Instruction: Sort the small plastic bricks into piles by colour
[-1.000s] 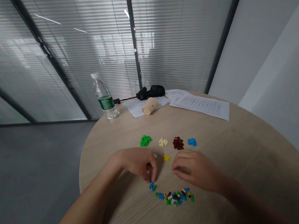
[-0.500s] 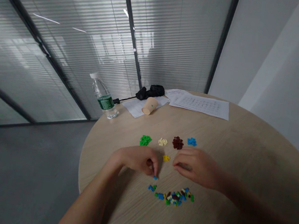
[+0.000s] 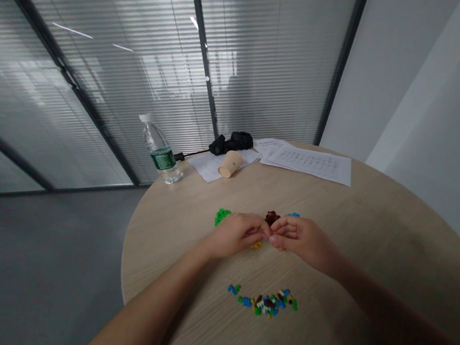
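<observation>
My left hand (image 3: pixel 237 235) and my right hand (image 3: pixel 305 242) meet fingertip to fingertip above the table, both in a pinch. Whatever lies between the fingertips is too small and hidden to see. Beneath my left fingers a small heap of yellow toy bricks (image 3: pixel 256 245) partly shows. Behind the hands are a green brick heap (image 3: pixel 221 216), a dark brown heap (image 3: pixel 272 218) and a blue heap (image 3: pixel 294 214), partly covered by the hands. Nearer to me lies a curved, mixed row of small bricks (image 3: pixel 268 303) in several colours.
At the far edge of the round wooden table (image 3: pixel 198 332) stand a water bottle (image 3: pixel 162 155) and a paper cup (image 3: pixel 230 164) on its side. A black bundle (image 3: pixel 237 141) and printed sheets (image 3: pixel 312 165) lie there too. Glass panels with blinds rise behind.
My left hand has lifted a small blue brick from in front of the mixed row and moved up and right to my right hand. My right hand has shifted slightly; its fingertips now meet the left's.
</observation>
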Demonstrator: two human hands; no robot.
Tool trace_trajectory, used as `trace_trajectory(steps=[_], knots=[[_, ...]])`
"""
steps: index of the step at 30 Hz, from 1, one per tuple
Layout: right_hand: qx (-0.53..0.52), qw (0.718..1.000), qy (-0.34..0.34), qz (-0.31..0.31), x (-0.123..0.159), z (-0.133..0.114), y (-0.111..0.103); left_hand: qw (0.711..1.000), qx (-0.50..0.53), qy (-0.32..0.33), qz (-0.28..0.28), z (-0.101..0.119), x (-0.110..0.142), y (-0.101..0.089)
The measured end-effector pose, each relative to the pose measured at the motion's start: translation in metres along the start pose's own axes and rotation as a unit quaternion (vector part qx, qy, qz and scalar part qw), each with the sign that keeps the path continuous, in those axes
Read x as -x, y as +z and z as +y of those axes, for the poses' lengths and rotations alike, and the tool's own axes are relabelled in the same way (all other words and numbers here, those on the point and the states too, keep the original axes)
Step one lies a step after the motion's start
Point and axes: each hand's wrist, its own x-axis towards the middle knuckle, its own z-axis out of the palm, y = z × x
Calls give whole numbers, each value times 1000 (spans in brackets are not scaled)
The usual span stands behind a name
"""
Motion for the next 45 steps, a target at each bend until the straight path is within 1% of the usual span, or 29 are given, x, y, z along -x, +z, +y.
trace_trajectory(steps=[3,4,6,7,9,11,13,15,18,20,27,32,35,42,45], knots=[[13,1000,-3,4,-3,4,-2,1000,-9,0,21,1,-1,4],[33,999,-11,17,-4,5,-5,1000,-13,-1,28,1,-2,5],[106,991,-44,68,-6,5,-17,999,-20,2,38,0,-2,6],[163,977,-68,118,-7,6,-25,999,-23,9,37,0,-3,5],[270,936,-101,203,-9,6,-44,999,-18,31,13,-2,-3,2],[330,910,-101,232,-11,8,-60,998,0,56,-34,-2,-2,-2],[378,891,-101,231,-13,11,-68,994,22,68,-79,-2,-1,-3],[424,874,-106,212,-15,15,-70,991,35,73,-106,-1,0,-2],[479,851,-114,184,-17,20,-66,989,41,76,-120,-2,0,3],[497,842,-110,179,-18,22,-64,989,43,76,-122,-3,0,5],[518,831,-91,182,-18,23,-66,987,52,76,-133,-3,1,3],[552,808,-89,182,-19,23,-64,981,77,87,-154,1,2,4],[563,800,-98,184,-19,23,-64,977,89,96,-170,3,2,6],[561,802,-101,182,-18,23,-64,968,89,103,-211,11,3,5],[563,802,-92,178,-19,23,-65,969,71,108,-209,16,2,6]])
